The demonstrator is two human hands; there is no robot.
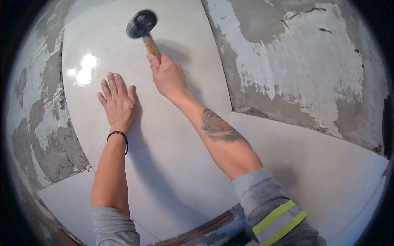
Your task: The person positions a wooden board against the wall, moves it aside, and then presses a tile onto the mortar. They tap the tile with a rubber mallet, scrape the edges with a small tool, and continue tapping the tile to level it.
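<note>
My left hand [118,104] lies flat with its fingers spread on a large pale, glossy tile [184,53]. My right hand [169,78] is wrapped round the wooden handle of a rubber mallet [142,24]. The mallet's black head is slightly blurred and points up and to the left over the upper part of the tile. A shadow of the mallet and my right arm falls on the tile surface.
More pale tiles adjoin below, one at the lower right [303,164] and one at the lower left [74,201]. Rough grey wall with patches of white adhesive [303,53] borders the tile on the right, and similar bare wall [37,110] runs along the left.
</note>
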